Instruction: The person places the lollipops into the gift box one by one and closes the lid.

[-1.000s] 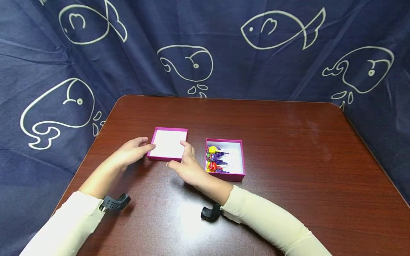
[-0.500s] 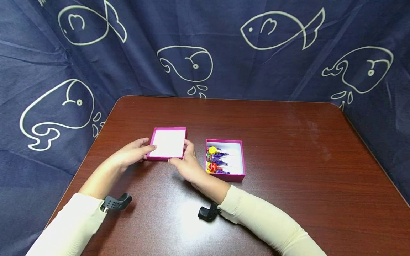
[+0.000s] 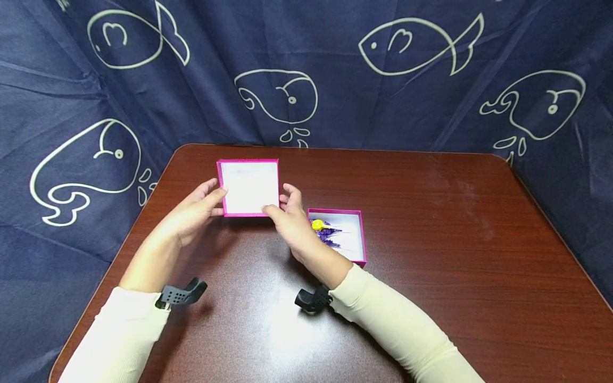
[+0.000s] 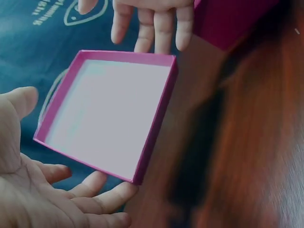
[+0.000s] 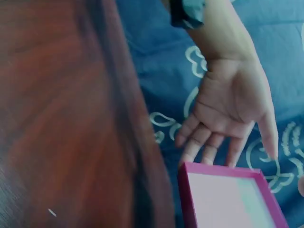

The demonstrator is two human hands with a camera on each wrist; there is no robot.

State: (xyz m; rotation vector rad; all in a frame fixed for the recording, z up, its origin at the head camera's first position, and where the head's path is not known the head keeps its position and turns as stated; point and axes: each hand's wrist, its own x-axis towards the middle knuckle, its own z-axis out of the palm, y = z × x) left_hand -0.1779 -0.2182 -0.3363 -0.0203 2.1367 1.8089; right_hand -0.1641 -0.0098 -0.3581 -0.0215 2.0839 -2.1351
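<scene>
A shallow pink box lid [image 3: 250, 189], white inside, is raised off the table, its inner side tilted towards me. My left hand [image 3: 193, 213] bears on its left side with nearly straight fingers. At the lower right corner, my right hand [image 3: 297, 223] touches the opposite side. In the left wrist view the fingertips of the left hand [image 4: 61, 190] meet the lid's edge, while the thumb stands apart. A matching deeper pink box [image 3: 361, 234] sits on the table to the right. Wrapped lollipops [image 3: 325, 234] lie inside it, partly hidden by the right hand.
The brown wooden table [image 3: 431, 223] reaches back to a dark blue cloth [image 3: 335, 42] with white fish and whale outlines. Black wrist mounts [image 3: 184, 292] hang below both forearms, above the tabletop.
Both hands have closed in on the lid and lifted it from the table. The lid has moved up and away and tipped towards me. The lollipop box has stayed put.
</scene>
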